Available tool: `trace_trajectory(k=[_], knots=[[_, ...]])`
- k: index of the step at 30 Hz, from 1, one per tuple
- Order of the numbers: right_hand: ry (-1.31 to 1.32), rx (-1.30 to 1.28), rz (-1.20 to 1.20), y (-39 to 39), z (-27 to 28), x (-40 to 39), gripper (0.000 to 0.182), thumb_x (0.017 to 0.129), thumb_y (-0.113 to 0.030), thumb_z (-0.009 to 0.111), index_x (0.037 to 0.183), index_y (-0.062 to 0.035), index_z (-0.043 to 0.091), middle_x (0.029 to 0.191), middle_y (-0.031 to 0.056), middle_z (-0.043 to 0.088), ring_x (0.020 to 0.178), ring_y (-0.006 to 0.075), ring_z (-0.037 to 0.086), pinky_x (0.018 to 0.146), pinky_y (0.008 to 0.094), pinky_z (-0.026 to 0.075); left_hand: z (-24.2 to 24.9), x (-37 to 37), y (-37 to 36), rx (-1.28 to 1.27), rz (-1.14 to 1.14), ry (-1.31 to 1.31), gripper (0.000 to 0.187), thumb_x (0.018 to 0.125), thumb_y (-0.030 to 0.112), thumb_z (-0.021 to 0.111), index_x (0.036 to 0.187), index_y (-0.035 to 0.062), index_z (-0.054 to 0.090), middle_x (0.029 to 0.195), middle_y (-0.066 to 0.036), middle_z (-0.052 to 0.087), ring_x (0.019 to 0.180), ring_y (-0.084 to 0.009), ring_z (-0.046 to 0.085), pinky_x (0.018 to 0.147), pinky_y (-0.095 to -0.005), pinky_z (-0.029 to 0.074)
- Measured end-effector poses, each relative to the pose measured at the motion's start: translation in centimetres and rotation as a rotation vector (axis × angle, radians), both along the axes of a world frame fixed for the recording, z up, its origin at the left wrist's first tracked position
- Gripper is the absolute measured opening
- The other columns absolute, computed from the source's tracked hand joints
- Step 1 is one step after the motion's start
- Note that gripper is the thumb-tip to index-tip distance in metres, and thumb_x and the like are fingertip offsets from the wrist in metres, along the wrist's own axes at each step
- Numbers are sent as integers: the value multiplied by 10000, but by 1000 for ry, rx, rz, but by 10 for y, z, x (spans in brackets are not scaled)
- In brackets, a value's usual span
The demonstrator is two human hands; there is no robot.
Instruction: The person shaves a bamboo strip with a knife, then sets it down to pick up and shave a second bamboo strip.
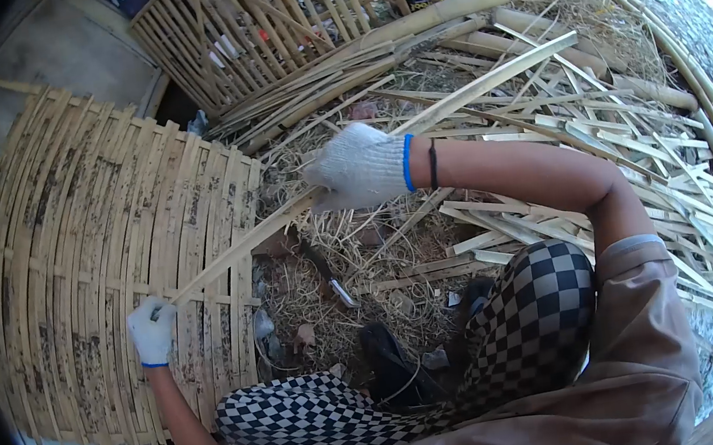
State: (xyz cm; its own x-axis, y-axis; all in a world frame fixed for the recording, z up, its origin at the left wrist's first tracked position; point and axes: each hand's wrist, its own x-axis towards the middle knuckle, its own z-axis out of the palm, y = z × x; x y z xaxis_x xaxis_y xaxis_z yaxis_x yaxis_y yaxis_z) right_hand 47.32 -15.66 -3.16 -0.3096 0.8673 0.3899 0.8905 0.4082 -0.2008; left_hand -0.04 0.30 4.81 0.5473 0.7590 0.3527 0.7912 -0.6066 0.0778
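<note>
1. Nearest the camera, the person's knees in checkered trousers (447, 364) are bending up on either side of the lap, so the person appears to be sitting low to the ground with the work spread out in front.

2. The left hand (153, 330), in a white glove, is closing its grip around the near end of a long bamboo strip (482, 84), apparently pinning that end against the woven bamboo panel (93, 275) lying flat at the left.

3. The right hand (360, 166), also gloved, is clamping its grip on the same strip further along, with the arm stretching out. Holding at two well-separated points seems to be keeping the flexible strip straight and under control.

4. The strip is running diagonally from the panel's near edge, through both hands, and up over the pile of split bamboo slats (600, 154) at the right, its far end free.

5. A knife-like tool (327, 271) is lying on the straw-littered ground between the knees and the right hand, close enough to pick up; neither hand is touching it.

6. A bamboo lattice cage (259, 28) is standing beyond the panel, well apart from the hands.
</note>
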Motion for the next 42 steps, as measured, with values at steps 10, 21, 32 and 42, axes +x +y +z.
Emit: trace_trajectory(k=[10, 21, 32, 42], knots=[[91, 385, 92, 85, 37, -152, 287, 749, -274, 749, 919, -79, 626, 769, 110, 683, 779, 345, 693, 716, 458, 532, 101, -169, -183, -456, 620, -447, 146, 874, 118, 624, 921, -5, 689, 607, -50, 599, 396, -114, 534, 325, -252, 367], [302, 166, -4, 75, -26, -165, 281, 777, -441, 736, 856, -172, 742, 789, 119, 708, 798, 338, 700, 711, 446, 552, 87, -239, -263, -447, -251, -1344, 864, 949, 630, 575, 1461, -40, 391, 1298, -204, 580, 1088, -271, 651, 751, -309, 596], [313, 135, -192, 44, -32, -197, 223, 779, -289, 715, 867, -92, 661, 786, 143, 697, 787, 352, 707, 689, 461, 552, 39, -118, -182, -627, -194, -1136, 632, 1064, 270, 481, 1551, -66, 257, 1513, -242, 437, 1319, -303, 519, 1122, -428, 411], [231, 223, -106, 21, -22, -195, 180, 758, -234, 723, 857, -89, 686, 762, 118, 693, 741, 331, 707, 655, 450, 549, -6, -13, -163, -852, -57, -599, 410, 1013, 347, 599, 1188, -18, 664, 1002, -96, 721, 911, -180, 681, 845, -310, 546]])
